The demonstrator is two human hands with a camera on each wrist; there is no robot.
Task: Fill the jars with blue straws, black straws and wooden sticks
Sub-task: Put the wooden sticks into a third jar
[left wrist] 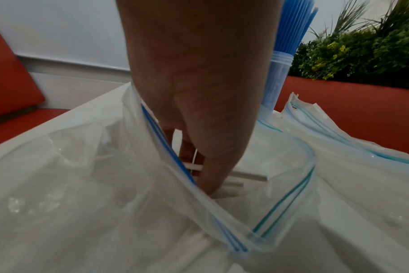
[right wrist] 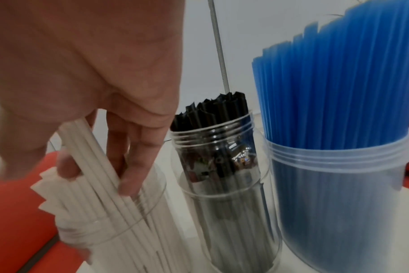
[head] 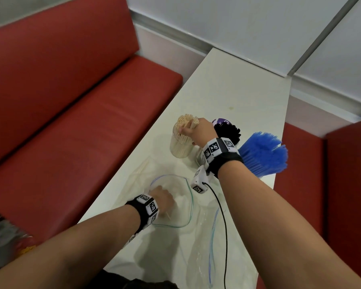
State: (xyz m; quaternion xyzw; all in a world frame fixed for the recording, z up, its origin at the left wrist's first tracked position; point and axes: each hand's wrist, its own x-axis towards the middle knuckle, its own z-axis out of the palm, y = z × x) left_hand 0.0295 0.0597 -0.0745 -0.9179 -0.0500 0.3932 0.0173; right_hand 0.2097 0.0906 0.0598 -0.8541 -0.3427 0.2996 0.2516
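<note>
Three clear jars stand together on the white table (head: pixel 227 90). The left jar (head: pixel 179 144) (right wrist: pixel 119 230) holds pale wooden sticks. My right hand (head: pixel 196 130) (right wrist: pixel 98 177) pinches a bunch of sticks (right wrist: pixel 89 157) whose lower ends are inside that jar. The middle jar (right wrist: pixel 222 166) is packed with black straws (head: pixel 227 130), and the right jar (right wrist: pixel 339 184) with blue straws (head: pixel 263 151). My left hand (head: pixel 165 199) (left wrist: pixel 206 171) is inside an open clear zip bag (head: pixel 175 178) (left wrist: pixel 280 203), its fingers curled on a few sticks (left wrist: pixel 243 177) lying there.
More empty zip bags (head: pixel 213 236) (left wrist: pixel 339 133) lie crumpled at the table's near end, with a black cable (head: pixel 223 226) across them. A few sticks (head: pixel 142 167) lie near the left edge. A red bench (head: pixel 71 122) runs along the left. Green plants (left wrist: pixel 362 46) stand behind.
</note>
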